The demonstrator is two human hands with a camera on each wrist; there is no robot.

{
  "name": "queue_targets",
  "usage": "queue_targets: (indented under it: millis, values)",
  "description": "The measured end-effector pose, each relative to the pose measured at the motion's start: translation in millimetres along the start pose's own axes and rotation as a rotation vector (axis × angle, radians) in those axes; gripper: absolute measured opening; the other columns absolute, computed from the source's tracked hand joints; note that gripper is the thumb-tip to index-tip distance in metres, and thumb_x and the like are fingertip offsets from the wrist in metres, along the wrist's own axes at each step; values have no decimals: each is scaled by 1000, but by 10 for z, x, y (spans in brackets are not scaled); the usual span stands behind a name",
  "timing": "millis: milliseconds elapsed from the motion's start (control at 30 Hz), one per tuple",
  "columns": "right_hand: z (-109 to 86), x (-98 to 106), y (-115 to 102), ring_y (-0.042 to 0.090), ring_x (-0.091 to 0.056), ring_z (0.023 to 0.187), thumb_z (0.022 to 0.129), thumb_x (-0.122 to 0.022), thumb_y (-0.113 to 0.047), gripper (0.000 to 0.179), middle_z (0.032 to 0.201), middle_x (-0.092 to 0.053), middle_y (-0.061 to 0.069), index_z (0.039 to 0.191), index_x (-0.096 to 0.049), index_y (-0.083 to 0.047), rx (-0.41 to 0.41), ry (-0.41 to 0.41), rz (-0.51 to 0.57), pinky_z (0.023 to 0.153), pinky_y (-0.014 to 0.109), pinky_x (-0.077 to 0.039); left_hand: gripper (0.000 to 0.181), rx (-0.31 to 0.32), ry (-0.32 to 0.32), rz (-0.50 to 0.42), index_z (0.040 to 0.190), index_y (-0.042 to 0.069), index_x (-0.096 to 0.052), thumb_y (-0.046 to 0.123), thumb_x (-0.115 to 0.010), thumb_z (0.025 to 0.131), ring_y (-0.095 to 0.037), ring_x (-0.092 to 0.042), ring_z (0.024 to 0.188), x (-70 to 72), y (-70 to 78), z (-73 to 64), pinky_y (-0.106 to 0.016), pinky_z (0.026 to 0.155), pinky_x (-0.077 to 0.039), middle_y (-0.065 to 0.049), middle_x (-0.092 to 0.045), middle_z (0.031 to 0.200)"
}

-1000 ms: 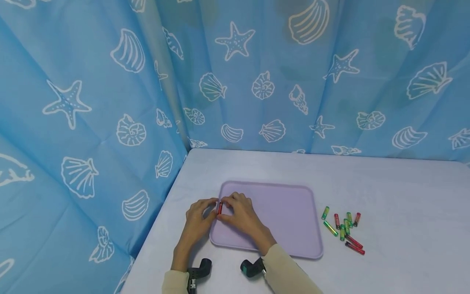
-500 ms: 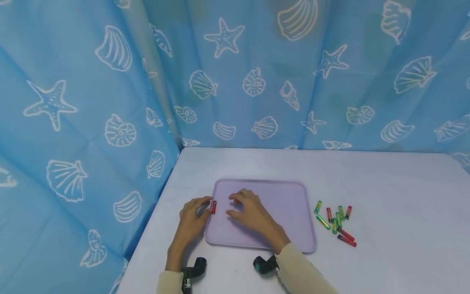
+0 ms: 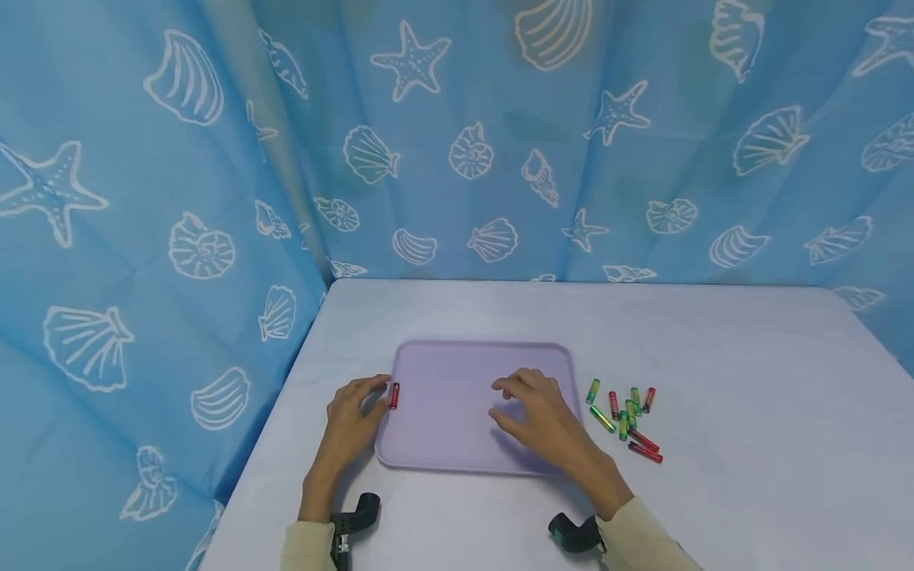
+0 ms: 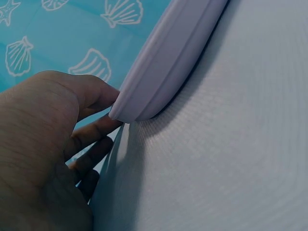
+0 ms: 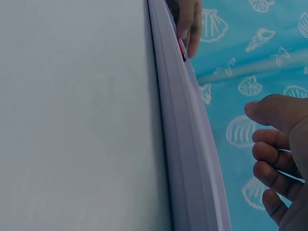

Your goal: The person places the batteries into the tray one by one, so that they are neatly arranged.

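A small red battery (image 3: 395, 396) lies lengthwise along the left rim of the lilac tray (image 3: 471, 460). My left hand (image 3: 352, 423) is at that rim, its thumb and index finger at the battery's two ends, holding it there. In the left wrist view the fingertips reach the rim of the tray (image 4: 159, 62), which hides the battery. The right wrist view shows the red battery (image 5: 181, 49) beside the left hand's fingers. My right hand (image 3: 546, 420) hovers over the tray's right part with nothing in it, thumb and fingers apart, the fingers loosely bent.
Right of the tray, several green batteries (image 3: 602, 419) and red batteries (image 3: 646, 453) lie loosely scattered on the white table (image 3: 750, 381). A blue curtain with white shell prints (image 3: 428, 198) hangs along the back and left. A black wrist device (image 3: 359, 514) sits on each forearm.
My right hand has let go of the red battery and moved right across the tray. The left hand stays at the battery. The head view has shifted a little to the right.
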State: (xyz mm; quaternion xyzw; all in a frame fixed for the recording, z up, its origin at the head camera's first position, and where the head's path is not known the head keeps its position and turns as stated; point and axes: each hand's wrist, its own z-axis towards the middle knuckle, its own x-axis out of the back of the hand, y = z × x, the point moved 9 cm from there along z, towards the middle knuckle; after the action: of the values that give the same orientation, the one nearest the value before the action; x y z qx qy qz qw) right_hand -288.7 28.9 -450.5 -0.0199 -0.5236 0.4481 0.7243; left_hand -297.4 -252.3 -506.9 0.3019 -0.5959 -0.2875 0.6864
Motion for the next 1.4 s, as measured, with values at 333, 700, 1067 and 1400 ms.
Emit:
queue_targets:
  millis: [333, 700, 1067, 1400]
  values:
    - [-557, 561, 228, 13, -55, 90, 74, -85, -9, 35, 92, -61, -2, 106, -73, -6, 16, 228, -59, 79, 31, -42, 39, 2, -20, 22, 137, 15, -61, 17, -62, 98, -35, -35, 138, 39, -38, 25, -59, 115, -13, -11, -54, 141]
    - [-1065, 977, 473, 10, -51, 88, 69, -88, -2, 39, 91, -62, -4, 104, -74, -9, -133, 291, -85, 78, 29, -34, 39, -12, -25, 22, 137, 14, -61, 17, -61, 98, -36, -35, 138, 25, -45, 2, -58, 114, -13, -12, -55, 140]
    - [-1332, 1165, 690, 14, -49, 81, 64, -88, -3, 28, 80, -60, -5, 88, -75, -9, -205, 325, -222, 75, 33, -33, 39, -33, -23, 27, 136, 12, -61, 15, -62, 98, -37, -37, 136, 4, 12, -15, -60, 113, -12, -14, -56, 138]
    - [-1378, 1124, 829, 17, -47, 74, 71, -84, -10, 16, 75, -55, -6, 74, -69, -13, -307, 249, -318, 67, 36, -36, 39, -24, -34, 20, 137, 13, -60, 15, -61, 98, -36, -35, 137, -39, 17, -6, -59, 114, -10, -13, -56, 137]
